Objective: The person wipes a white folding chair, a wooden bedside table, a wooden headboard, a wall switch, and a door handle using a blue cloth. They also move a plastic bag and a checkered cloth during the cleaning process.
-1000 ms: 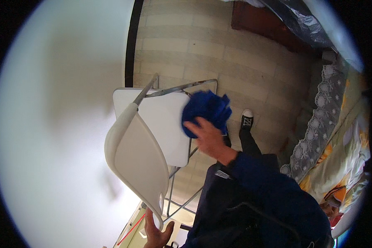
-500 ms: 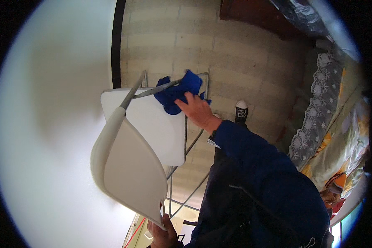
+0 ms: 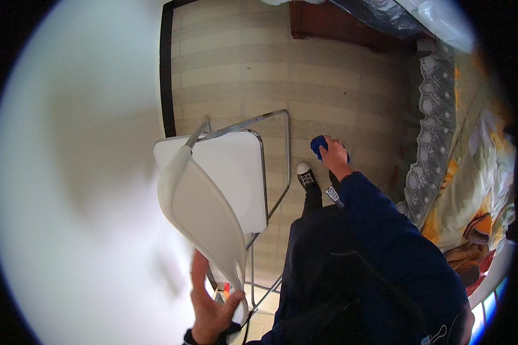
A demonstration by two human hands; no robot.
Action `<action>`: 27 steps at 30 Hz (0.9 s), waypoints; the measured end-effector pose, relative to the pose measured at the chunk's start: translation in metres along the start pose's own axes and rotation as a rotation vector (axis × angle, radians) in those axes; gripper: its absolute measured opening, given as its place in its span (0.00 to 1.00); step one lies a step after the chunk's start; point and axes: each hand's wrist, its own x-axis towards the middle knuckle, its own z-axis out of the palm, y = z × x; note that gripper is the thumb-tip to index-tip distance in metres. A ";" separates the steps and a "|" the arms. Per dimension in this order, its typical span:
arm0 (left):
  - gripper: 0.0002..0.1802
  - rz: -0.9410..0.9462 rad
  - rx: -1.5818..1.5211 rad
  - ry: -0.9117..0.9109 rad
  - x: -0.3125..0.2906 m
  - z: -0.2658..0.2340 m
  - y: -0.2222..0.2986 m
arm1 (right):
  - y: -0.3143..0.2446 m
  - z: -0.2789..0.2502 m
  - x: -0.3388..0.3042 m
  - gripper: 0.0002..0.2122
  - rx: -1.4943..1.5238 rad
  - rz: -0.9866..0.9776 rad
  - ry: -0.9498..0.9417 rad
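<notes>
A white folding chair [image 3: 250, 178] with a grey metal frame stands against the wall at left, its curved white backrest [image 3: 207, 210] toward me. My left hand [image 3: 212, 310] grips the backrest's near end, thumb on one side and fingers stretched along the other. Off to the right of the seat, my right hand [image 3: 335, 155] is closed around a bunched blue cloth [image 3: 318, 147], held above the floor. Part of the cloth is hidden by the fingers.
A white wall [image 3: 98, 172] with a black baseboard [image 3: 166, 75] runs down the left. At right lies a bed with patterned bedding [image 3: 472, 172] and a lace-trimmed edge [image 3: 429, 121]. Dark red furniture [image 3: 345, 26] stands at the far side of the tiled floor [image 3: 236, 63]. My shoe [image 3: 307, 174] is near the chair.
My right hand has lifted the blue cloth off the chair frame and carried it right. The chair back appears shifted right, and my left hand's fingers have moved up along its edge.
</notes>
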 end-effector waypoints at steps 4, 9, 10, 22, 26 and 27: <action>0.47 0.125 -0.175 0.164 0.041 -0.005 0.010 | -0.051 -0.036 -0.039 0.22 0.370 -0.358 0.205; 0.37 -0.160 -0.319 0.053 0.042 0.014 0.028 | -0.200 -0.058 -0.086 0.34 0.691 -0.861 0.058; 0.36 -0.192 -0.363 0.082 0.041 0.017 0.030 | -0.225 -0.057 -0.083 0.34 0.705 -0.932 0.030; 0.31 -0.129 0.053 0.223 0.023 0.037 0.011 | -0.179 0.014 0.092 0.25 0.394 -0.588 -0.340; 0.31 -0.317 0.199 0.087 -0.001 0.040 -0.013 | -0.119 0.073 0.140 0.26 0.357 -0.551 -0.231; 0.31 -0.353 0.224 0.062 -0.008 0.041 -0.018 | -0.102 0.086 0.154 0.25 0.410 -0.526 -0.213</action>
